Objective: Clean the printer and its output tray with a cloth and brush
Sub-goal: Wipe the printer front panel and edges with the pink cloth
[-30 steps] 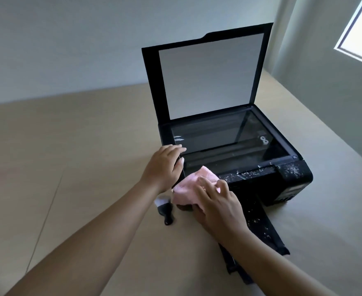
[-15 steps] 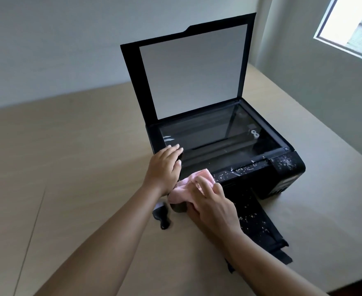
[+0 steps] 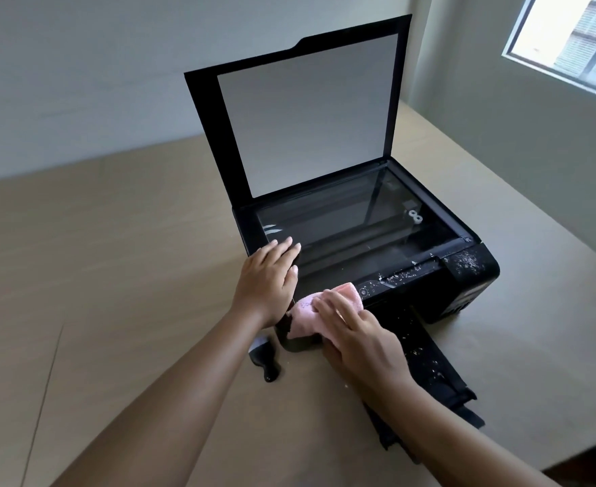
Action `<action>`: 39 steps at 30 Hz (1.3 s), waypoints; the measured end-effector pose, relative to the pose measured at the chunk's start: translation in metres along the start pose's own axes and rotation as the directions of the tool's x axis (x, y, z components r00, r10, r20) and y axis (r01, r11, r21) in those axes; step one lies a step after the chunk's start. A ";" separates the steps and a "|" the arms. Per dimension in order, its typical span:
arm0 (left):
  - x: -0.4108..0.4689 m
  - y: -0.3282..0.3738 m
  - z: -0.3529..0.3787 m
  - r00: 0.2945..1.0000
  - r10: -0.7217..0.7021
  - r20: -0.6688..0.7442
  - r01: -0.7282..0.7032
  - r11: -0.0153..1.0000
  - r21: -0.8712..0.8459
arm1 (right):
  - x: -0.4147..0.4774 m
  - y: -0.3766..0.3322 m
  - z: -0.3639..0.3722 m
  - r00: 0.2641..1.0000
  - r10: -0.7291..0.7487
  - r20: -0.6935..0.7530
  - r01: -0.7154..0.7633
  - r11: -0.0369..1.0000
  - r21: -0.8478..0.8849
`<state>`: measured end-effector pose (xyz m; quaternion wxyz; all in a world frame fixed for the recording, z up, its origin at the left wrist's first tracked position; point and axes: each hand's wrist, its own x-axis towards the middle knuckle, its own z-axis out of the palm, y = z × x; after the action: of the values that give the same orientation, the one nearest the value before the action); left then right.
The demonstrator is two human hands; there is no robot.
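A black printer (image 3: 465,290) stands on the table with its scanner lid (image 3: 307,110) raised and the glass (image 3: 352,226) exposed. White crumbs speckle its front right corner and the black output tray (image 3: 433,367) that sticks out toward me. My right hand (image 3: 356,332) presses a pink cloth (image 3: 307,314) against the printer's front left corner. My left hand (image 3: 268,279) lies flat on the printer's left edge, fingers together, holding nothing. A small black brush (image 3: 264,356) with pale bristles lies on the table just left of the cloth.
The tan table (image 3: 113,258) runs wide to the left and ends near the lower right past the tray. Grey walls stand behind and to the right, with a window (image 3: 577,40) at the upper right.
My right hand with the cloth has slid a little along the printer's front left corner. The camera view has shifted; my left hand stays on the printer's edge.
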<state>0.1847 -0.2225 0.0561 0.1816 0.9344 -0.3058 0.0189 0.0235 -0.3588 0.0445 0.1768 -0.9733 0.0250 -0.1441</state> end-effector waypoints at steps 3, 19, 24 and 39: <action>-0.001 -0.001 0.001 1.000 -0.006 -0.004 0.006 1.000 0.008 | -0.006 0.013 0.001 0.993 0.097 -0.071 -0.095 0.995 0.030; 0.001 0.000 0.002 0.999 -0.005 -0.037 0.005 1.000 0.005 | -0.003 0.006 0.000 1.000 -0.017 0.002 0.017 0.994 0.105; 0.004 -0.002 0.005 0.998 -0.025 -0.055 0.020 0.995 -0.094 | 0.002 0.014 -0.004 1.000 -0.002 0.025 0.002 1.000 0.014; 0.004 -0.009 -0.004 0.999 0.019 0.032 -0.014 0.986 -0.163 | 0.024 -0.028 -0.023 0.974 -0.032 0.225 0.043 0.998 -0.048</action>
<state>0.1934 -0.2166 0.0577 0.2521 0.9140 -0.3172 -0.0205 0.0399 -0.3428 0.0817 0.1502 -0.9880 -0.0098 -0.0358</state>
